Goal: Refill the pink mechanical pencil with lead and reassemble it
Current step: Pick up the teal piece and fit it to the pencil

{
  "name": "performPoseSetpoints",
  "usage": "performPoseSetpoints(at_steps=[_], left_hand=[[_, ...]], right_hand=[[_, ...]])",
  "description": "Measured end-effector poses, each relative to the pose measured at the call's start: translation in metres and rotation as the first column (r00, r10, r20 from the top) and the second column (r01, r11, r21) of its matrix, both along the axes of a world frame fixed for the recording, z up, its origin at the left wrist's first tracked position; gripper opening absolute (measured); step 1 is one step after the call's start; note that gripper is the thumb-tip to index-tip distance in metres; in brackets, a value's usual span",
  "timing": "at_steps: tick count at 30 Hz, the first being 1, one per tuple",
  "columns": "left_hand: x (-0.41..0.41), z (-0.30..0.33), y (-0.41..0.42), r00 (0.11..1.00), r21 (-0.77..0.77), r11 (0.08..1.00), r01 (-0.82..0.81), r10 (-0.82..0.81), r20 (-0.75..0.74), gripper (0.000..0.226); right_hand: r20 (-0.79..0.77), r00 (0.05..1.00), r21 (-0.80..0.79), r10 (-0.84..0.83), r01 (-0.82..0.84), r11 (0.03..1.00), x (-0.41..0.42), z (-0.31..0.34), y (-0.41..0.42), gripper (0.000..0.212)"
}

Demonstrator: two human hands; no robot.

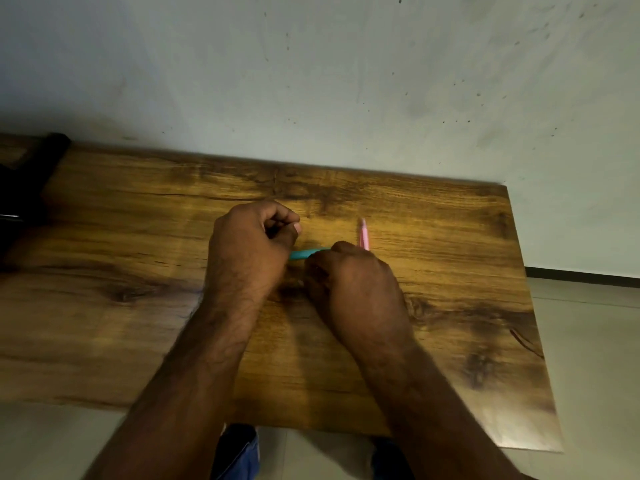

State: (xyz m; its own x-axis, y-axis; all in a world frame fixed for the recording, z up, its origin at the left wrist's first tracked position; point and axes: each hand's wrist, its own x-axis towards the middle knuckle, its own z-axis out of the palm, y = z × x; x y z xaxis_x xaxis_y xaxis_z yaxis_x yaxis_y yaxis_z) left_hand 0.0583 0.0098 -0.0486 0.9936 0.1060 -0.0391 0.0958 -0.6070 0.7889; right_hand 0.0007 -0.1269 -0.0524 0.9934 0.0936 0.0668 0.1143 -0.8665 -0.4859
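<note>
A pink mechanical pencil (363, 233) lies on the wooden table (138, 237), just beyond my right hand, pointing away from me. Its near end is hidden behind my knuckles. A teal object (304, 253), slim like a lead case or pen, spans the gap between my two hands. My left hand (249, 247) is curled into a fist at the teal object's left end. My right hand (349, 282) is closed around its right end. What my left fingers pinch is hidden.
The table's right edge (526, 306) drops to a pale tiled floor. A dark object (20, 195) sits at the far left of the table. A stained wall (311, 81) rises behind the table. Blue trousers (242, 452) show below the near edge.
</note>
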Motion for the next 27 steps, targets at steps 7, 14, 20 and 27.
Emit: performPoseSetpoints(at_steps=[7, 14, 20, 27], left_hand=[[-0.001, 0.0, 0.0, 0.999, 0.023, 0.999, 0.031, -0.031, -0.012, 0.007], [-0.004, -0.003, -0.006, 0.99, 0.082, 0.99, 0.11, -0.103, -0.092, 0.014], [-0.006, -0.008, -0.011, 0.985, 0.165, 0.972, 0.166, -0.156, -0.072, 0.031], [-0.007, -0.01, -0.015, 0.978, 0.271, 0.94, 0.205, -0.188, -0.087, 0.019]], right_hand=[[0.005, 1.0, -0.007, 0.005, -0.005, 1.0, -0.002, -0.005, 0.007, 0.019], [-0.205, 0.944, 0.424, -0.26, 0.325, 0.845, 0.012, -0.001, -0.027, 0.009], [-0.398, 0.856, 0.71, -0.331, 0.515, 0.48, 0.019, 0.004, -0.052, 0.01], [-0.403, 0.867, 0.763, -0.294, 0.495, 0.415, 0.019, 0.007, -0.053, 0.014]])
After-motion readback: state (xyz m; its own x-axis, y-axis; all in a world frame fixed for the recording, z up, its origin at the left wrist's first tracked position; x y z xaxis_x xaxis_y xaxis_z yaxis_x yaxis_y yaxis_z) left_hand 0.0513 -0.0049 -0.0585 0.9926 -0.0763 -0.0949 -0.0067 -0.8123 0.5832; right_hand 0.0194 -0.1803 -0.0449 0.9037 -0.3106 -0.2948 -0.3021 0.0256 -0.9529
